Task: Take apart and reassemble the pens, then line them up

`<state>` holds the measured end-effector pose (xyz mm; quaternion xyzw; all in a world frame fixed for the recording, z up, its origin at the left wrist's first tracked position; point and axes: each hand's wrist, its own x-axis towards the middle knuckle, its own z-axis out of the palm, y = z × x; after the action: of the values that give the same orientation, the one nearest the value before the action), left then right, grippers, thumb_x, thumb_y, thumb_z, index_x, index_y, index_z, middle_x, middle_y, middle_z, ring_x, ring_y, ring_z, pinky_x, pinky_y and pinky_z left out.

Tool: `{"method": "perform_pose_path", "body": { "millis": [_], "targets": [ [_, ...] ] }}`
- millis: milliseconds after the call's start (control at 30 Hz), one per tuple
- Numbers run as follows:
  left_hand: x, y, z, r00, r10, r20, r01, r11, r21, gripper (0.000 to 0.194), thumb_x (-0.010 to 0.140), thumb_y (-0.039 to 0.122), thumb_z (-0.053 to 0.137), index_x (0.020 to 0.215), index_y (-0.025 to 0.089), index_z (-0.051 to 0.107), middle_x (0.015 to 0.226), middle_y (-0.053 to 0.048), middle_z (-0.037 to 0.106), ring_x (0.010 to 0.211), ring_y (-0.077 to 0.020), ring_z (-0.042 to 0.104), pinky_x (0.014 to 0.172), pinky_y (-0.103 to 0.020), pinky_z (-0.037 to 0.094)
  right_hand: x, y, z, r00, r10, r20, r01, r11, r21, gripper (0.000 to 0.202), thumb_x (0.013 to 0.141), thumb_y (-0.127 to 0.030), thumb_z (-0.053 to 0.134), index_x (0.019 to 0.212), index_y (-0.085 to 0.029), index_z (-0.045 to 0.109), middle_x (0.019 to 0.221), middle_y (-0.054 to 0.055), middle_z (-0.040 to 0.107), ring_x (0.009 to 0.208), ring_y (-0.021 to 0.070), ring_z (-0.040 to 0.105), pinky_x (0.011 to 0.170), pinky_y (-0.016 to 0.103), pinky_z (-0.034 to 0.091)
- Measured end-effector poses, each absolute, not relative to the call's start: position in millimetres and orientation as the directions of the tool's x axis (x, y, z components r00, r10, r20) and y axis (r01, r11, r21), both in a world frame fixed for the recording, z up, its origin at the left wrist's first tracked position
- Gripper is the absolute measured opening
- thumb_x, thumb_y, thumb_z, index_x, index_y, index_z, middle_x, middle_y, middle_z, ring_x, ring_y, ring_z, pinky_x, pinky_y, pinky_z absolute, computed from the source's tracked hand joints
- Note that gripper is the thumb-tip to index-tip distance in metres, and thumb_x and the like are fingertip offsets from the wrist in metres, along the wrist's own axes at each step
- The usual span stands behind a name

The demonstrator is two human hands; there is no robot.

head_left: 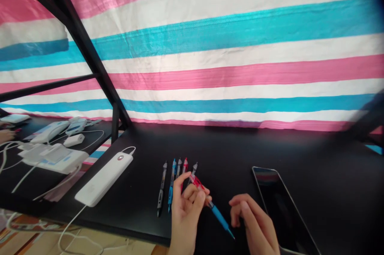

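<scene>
My left hand (188, 211) is closed around a pen (220, 217) with a red upper part and a blue grip, its tip slanting down to the right. To the right of the tip is my right hand (255, 223), with fingers loosely curled together and nothing visible in them. Several click pens lie side by side behind and left of my left hand: a black pen (162, 189), a blue pen (172, 185), a red pen (185, 165) and others in dark colours. My left fingers partly cover some of them. A smartphone (285, 207) with a dark screen lies beside my right hand.
A white power bank (103, 179) with cables rests on the black table (144, 139) at left. On the neighbouring table are a power strip (57, 159), cables and another person's hand (6, 135). A black metal frame (81, 43) stands before a striped sheet (225, 39).
</scene>
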<state>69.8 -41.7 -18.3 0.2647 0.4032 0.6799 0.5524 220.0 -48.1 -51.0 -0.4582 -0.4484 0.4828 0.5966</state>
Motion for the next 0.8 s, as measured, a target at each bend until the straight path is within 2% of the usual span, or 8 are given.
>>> {"method": "perform_pose_path", "body": {
  "millis": [100, 233, 400, 633, 700, 800],
  "targets": [
    [59.3, -36.1, -10.8, -0.181, 0.983, -0.026, -0.484, -0.066, 0.872, 0.055, 0.085, 0.03, 0.081, 0.13, 0.029, 0.05, 0.084, -0.002, 0.076, 0.077, -0.0173, 0.07, 0.076, -0.03, 0.057, 219.8, -47.3, -48.2, 0.136, 0.985, 0.102, -0.157, 0.123, -0.98, 0.041, 0.098, -0.056, 0.059, 0.083, -0.02, 0.074, 0.056, 0.001, 0.057, 0.054, 0.016, 0.054, 0.052, 0.025, 0.044],
    [43.2, -24.9, 2.6, -0.104, 0.994, 0.021, -0.428, -0.064, 0.902, 0.043, 0.086, 0.026, 0.08, 0.12, 0.025, 0.054, 0.082, -0.004, 0.076, 0.074, -0.0173, 0.07, 0.075, -0.031, 0.056, 219.3, -47.1, -44.8, 0.131, 0.985, 0.115, -0.142, 0.133, -0.981, 0.043, 0.097, -0.057, 0.059, 0.082, -0.02, 0.074, 0.055, 0.0, 0.056, 0.053, 0.0154, 0.053, 0.051, 0.025, 0.043],
    [29.9, -9.1, 16.9, 0.043, 0.999, 0.0, -0.38, 0.017, 0.925, 0.053, 0.086, 0.025, 0.079, 0.131, 0.022, 0.05, 0.084, -0.005, 0.076, 0.072, -0.0162, 0.07, 0.07, -0.028, 0.055, 220.0, -47.3, -44.4, 0.112, 0.987, 0.112, -0.114, 0.125, -0.986, 0.044, 0.097, -0.058, 0.057, 0.082, -0.02, 0.073, 0.056, 0.0, 0.056, 0.054, 0.0152, 0.053, 0.052, 0.024, 0.043],
    [21.6, 12.6, 25.2, 0.142, 0.989, 0.031, -0.244, 0.005, 0.97, 0.052, 0.082, 0.027, 0.081, 0.123, 0.019, 0.05, 0.085, -0.006, 0.077, 0.074, -0.0183, 0.072, 0.071, -0.031, 0.057, 219.1, -47.1, -47.4, 0.093, 0.991, 0.094, -0.104, 0.104, -0.989, 0.043, 0.097, -0.058, 0.058, 0.081, -0.02, 0.072, 0.057, -0.001, 0.055, 0.055, 0.0148, 0.052, 0.054, 0.024, 0.043],
    [20.5, 19.6, 27.1, 0.172, 0.982, 0.071, -0.147, -0.045, 0.988, 0.05, 0.086, 0.027, 0.075, 0.127, 0.02, 0.046, 0.092, -0.007, 0.076, 0.075, -0.0176, 0.072, 0.073, -0.033, 0.058, 218.5, -47.2, -47.6, 0.093, 0.992, 0.088, -0.102, 0.097, -0.99, 0.043, 0.097, -0.057, 0.057, 0.081, -0.02, 0.071, 0.058, -0.001, 0.055, 0.056, 0.0148, 0.052, 0.055, 0.024, 0.042],
    [18.8, 32.9, 26.9, 0.225, 0.962, 0.151, 0.129, -0.183, 0.975, 0.052, 0.09, 0.027, 0.063, 0.137, 0.024, 0.04, 0.111, -0.007, 0.067, 0.073, -0.0146, 0.072, 0.072, -0.034, 0.06, 218.1, -47.1, -47.7, 0.08, 0.993, 0.081, -0.098, 0.089, -0.991, 0.042, 0.098, -0.057, 0.057, 0.081, -0.02, 0.07, 0.059, -0.002, 0.054, 0.057, 0.0148, 0.051, 0.056, 0.024, 0.041]
  ]
}}
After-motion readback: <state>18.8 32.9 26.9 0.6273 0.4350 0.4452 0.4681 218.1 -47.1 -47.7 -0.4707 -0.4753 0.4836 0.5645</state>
